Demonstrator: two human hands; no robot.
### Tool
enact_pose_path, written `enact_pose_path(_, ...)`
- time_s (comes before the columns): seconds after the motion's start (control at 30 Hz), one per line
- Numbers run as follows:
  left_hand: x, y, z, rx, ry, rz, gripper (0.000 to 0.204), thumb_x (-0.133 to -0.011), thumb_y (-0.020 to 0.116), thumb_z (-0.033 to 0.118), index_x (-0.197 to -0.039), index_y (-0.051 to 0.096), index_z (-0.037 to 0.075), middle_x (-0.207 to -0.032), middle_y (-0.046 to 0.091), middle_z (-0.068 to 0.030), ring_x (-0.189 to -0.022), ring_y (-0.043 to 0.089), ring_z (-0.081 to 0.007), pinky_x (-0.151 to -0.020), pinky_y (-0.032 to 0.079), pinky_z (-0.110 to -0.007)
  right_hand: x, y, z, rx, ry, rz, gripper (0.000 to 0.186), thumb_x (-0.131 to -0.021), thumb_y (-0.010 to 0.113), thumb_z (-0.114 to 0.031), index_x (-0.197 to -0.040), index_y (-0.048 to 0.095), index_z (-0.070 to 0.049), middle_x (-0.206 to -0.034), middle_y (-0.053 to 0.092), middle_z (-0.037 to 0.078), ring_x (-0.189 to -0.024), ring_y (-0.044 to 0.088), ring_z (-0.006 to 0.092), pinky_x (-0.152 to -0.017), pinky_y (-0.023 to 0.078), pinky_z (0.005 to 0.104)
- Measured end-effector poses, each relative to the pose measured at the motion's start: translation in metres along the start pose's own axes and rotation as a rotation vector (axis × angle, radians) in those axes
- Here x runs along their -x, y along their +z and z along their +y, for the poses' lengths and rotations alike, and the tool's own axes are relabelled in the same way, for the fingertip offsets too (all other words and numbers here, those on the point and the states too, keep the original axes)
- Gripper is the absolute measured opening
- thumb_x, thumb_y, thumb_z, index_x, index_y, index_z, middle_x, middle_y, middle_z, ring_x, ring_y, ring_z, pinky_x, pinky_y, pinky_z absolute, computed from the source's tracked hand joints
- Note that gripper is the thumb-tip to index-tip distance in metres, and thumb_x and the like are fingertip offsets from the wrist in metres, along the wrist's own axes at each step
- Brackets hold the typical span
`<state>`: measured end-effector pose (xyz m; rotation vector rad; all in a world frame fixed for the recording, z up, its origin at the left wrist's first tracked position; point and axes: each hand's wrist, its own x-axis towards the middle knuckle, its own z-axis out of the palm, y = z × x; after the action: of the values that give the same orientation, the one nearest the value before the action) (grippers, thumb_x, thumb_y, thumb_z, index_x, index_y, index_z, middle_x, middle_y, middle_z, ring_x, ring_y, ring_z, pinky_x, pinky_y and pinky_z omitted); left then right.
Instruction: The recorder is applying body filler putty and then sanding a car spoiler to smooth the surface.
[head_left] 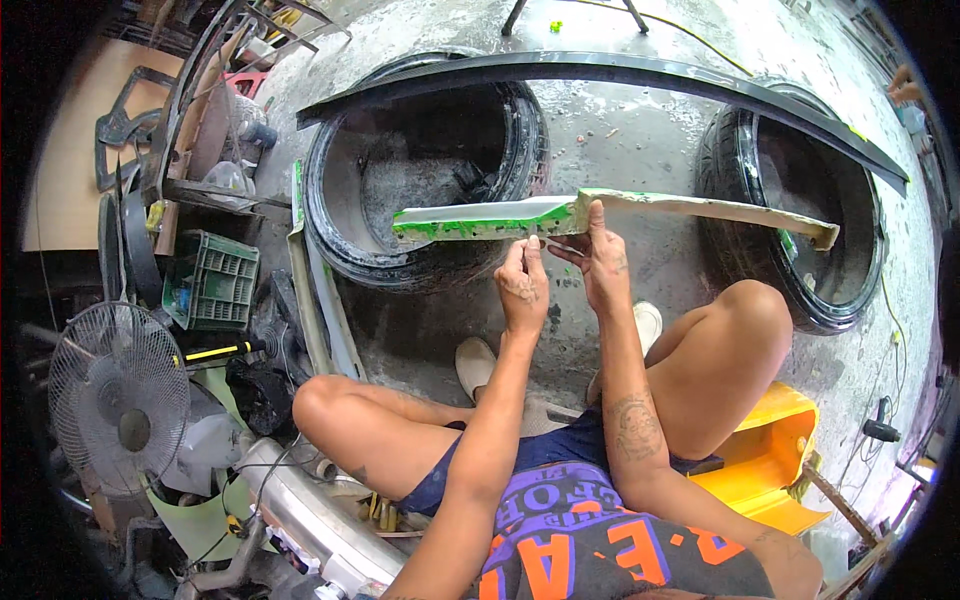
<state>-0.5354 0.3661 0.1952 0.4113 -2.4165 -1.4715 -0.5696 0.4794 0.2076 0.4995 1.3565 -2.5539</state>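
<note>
A long, narrow trim panel (483,220), pale with bright green patches along its left half and a bare beige strip on the right, is held up in front of me. My right hand (606,265) grips it near the middle, thumb on the near face and fingers behind. Just left of that, my left hand (522,290) is closed in a pinch at the panel's lower edge. Whatever sits between its thumb and finger is too small to make out. Beyond the panel, a long dark strip (600,68) lies across two tires.
Behind the panel lie a left tire (535,130) and a right tire (720,180). At left stand a fan (120,400), a green crate (222,283) and more long strips (318,300). A yellow plastic piece (775,470) sits by my right leg, a silver bumper-like part (305,510) by my left.
</note>
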Motion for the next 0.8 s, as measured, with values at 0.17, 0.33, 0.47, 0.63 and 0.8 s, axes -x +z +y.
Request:
enact_pose_path(0.17, -0.007, -0.007, -0.009, 0.043, -0.019, -0.043, 0.032, -0.101, 0.053, 0.025, -0.087, 0.064, -0.002, -0.061, 0.053, -0.0158, -0.055, 0.049, -0.0195, -0.055, 0.041, -0.037, 0.002, 0.002, -0.003, -0.007, -0.004, -0.014, 0.068, -0.094, 0.054, -0.059, -0.104, 0.064, 0.007, -0.094, 0.070, 0.017, -0.085, 0.070, 0.0243, -0.079, 0.060, 0.0392)
enact_pose_path(0.33, -0.007, -0.006, -0.004, 0.087, -0.090, -0.077, 0.032, -0.100, 0.055, 0.025, -0.086, 0.065, -0.002, -0.062, 0.055, -0.0161, -0.056, 0.048, -0.0164, -0.054, 0.041, -0.037, 0.001, -0.001, 0.000, 0.029, -0.014, -0.025, 0.071, -0.091, 0.054, -0.064, -0.105, 0.065, 0.005, -0.095, 0.071, 0.015, -0.086, 0.071, 0.0239, -0.079, 0.058, 0.0367)
enact_pose_path(0.47, -0.009, -0.004, 0.000, 0.008, 0.016, -0.023, 0.034, -0.099, 0.056, 0.026, -0.084, 0.066, -0.003, -0.062, 0.059, -0.0134, -0.055, 0.052, -0.0170, -0.055, 0.042, -0.035, 0.001, 0.000, 0.000, 0.029, -0.016, -0.028, 0.070, -0.092, 0.053, -0.063, -0.104, 0.066, 0.005, -0.095, 0.071, 0.015, -0.085, 0.071, 0.0233, -0.079, 0.058, 0.0364)
enact_pose_path(0.63, -0.009, -0.001, 0.002, 0.024, 0.072, 0.001, 0.031, -0.098, 0.058, 0.022, -0.080, 0.065, -0.003, -0.062, 0.059, -0.0193, -0.051, 0.055, -0.0250, -0.052, 0.042, -0.039, 0.001, 0.000, 0.000, 0.012, -0.020, -0.026, 0.069, -0.093, 0.053, -0.062, -0.103, 0.067, 0.004, -0.093, 0.071, 0.014, -0.083, 0.071, 0.0223, -0.078, 0.058, 0.0360)
enact_pose_path(0.8, -0.008, 0.006, 0.009, -0.001, 0.028, -0.072, 0.032, -0.098, 0.057, 0.021, -0.080, 0.067, -0.003, -0.066, 0.065, -0.0166, -0.055, 0.061, -0.0250, -0.055, 0.046, -0.036, 0.002, 0.001, -0.001, 0.016, -0.031, -0.012, 0.066, -0.092, 0.055, -0.061, -0.100, 0.068, 0.003, -0.090, 0.071, 0.013, -0.082, 0.070, 0.0203, -0.077, 0.058, 0.0357)
